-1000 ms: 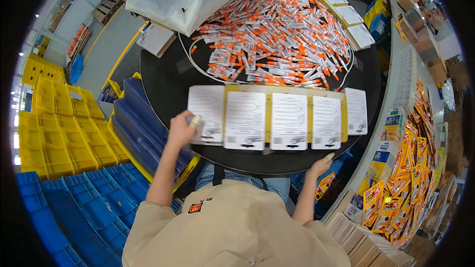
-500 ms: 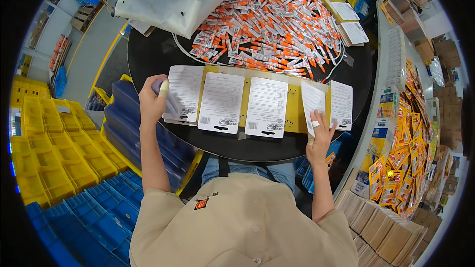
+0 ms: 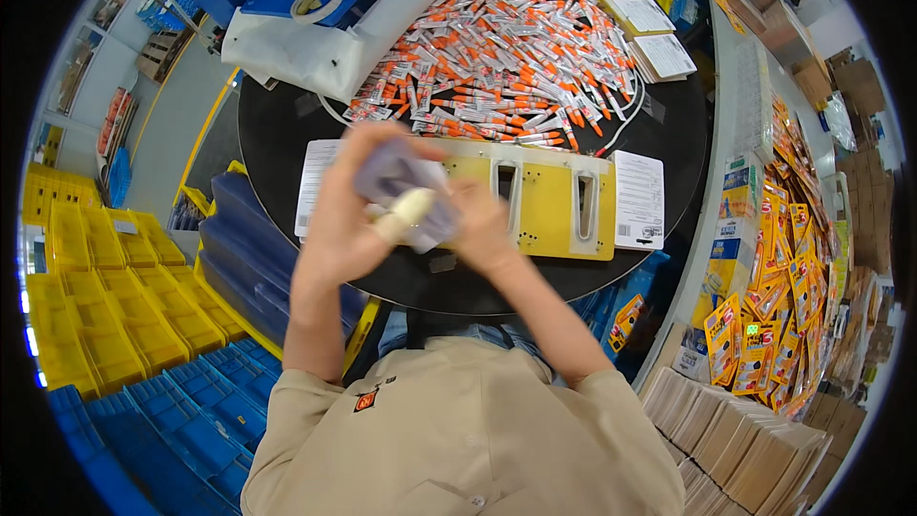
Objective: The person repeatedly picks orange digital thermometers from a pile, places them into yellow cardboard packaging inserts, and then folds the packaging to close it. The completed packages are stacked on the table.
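My left hand (image 3: 344, 215) and my right hand (image 3: 479, 225) are raised together above the near edge of the round black table (image 3: 287, 134), both gripping a gathered stack of white cards (image 3: 401, 193), blurred by motion. Below them lies a yellow jig (image 3: 544, 205) with two bare slots showing. One white card (image 3: 638, 199) stays at the jig's right end and another white card (image 3: 313, 186) lies at its left end. A big heap of orange-and-white packets (image 3: 497, 48) fills the far half of the table.
Yellow bins (image 3: 105, 296) and blue bins (image 3: 181, 420) stand at the left. Orange retail packs (image 3: 774, 268) lie on the right bench, with cardboard stacks (image 3: 745, 440) lower right. More white cards (image 3: 630, 14) sit at the table's far right; a white bag (image 3: 315, 48) hangs at far left.
Both hands swept the row of white cards off the yellow jig, brought them together and lifted them as one stack; the jig's slots are now uncovered.
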Tool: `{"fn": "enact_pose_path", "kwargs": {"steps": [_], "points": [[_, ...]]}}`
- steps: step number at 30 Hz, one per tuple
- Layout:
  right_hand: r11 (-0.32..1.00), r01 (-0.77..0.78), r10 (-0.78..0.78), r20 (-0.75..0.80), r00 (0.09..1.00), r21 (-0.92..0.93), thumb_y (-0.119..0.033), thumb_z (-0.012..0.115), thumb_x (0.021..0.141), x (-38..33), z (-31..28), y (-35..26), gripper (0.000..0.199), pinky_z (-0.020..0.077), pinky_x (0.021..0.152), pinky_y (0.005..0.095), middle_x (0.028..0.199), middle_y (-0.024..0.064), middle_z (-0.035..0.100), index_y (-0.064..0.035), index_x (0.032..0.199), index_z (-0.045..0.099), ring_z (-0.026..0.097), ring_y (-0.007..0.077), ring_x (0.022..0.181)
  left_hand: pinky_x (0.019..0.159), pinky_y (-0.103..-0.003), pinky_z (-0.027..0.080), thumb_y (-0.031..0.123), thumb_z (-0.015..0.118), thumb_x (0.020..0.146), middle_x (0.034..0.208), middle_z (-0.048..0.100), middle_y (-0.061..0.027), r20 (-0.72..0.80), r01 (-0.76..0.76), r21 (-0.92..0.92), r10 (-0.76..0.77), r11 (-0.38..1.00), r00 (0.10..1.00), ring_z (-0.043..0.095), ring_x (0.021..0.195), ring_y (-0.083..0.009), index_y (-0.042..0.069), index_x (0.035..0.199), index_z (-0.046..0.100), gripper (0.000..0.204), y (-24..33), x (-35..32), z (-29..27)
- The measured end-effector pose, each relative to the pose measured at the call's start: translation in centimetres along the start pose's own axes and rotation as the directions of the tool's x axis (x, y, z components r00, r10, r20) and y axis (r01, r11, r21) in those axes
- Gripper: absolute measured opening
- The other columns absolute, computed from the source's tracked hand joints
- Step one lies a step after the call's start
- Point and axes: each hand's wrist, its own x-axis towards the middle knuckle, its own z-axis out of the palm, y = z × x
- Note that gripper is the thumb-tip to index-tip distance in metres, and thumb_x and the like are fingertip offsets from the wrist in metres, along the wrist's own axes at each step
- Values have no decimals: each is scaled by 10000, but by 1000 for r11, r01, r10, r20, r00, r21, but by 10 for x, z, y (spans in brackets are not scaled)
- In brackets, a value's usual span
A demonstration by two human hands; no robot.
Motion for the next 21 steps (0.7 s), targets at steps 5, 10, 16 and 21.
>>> {"fn": "enact_pose_path", "kwargs": {"steps": [5, 10, 16, 21], "points": [[633, -571, 773, -466, 431, 523, -293, 647, 850, -46, -202, 179, 373, 536, 593, 333, 906, 131, 617, -40, 1109, 555, 624, 223, 677, 764, -362, 513, 35, 634, 784, 916, 662, -154, 378, -2, 41, -13, 999, 926, 658, 863, -314, 33, 1071, 522, 309, -36, 37, 111], [925, -375, 82, -996, 36, 62, -334, 587, 899, -118, -404, 269, 392, 523, 632, 413, 976, 137, 607, -27, 1136, 530, 623, 274, 812, 743, -431, 487, 172, 751, 714, 874, 642, -219, 403, 33, 363, -189, 931, 896, 616, 850, -402, 13, 1001, 575, 373, -99, 56, 205], [749, -540, 643, -622, 448, 385, -138, 569, 854, -16, -305, 303, 207, 518, 716, 333, 946, 112, 658, -56, 1026, 650, 643, 225, 857, 749, -438, 506, 398, 779, 698, 864, 658, -213, 255, 190, 635, -435, 749, 863, 632, 832, -393, -17, 986, 586, 540, -126, 73, 234], [745, -334, 353, -84, 932, -577, -216, 587, 859, 31, -127, 314, 177, 475, 789, 431, 968, 153, 601, -63, 904, 664, 559, 326, 947, 741, -429, 518, 410, 763, 717, 849, 655, -227, 180, 235, 725, -507, 648, 843, 646, 831, -372, -56, 1006, 577, 579, -120, 68, 222]]}}
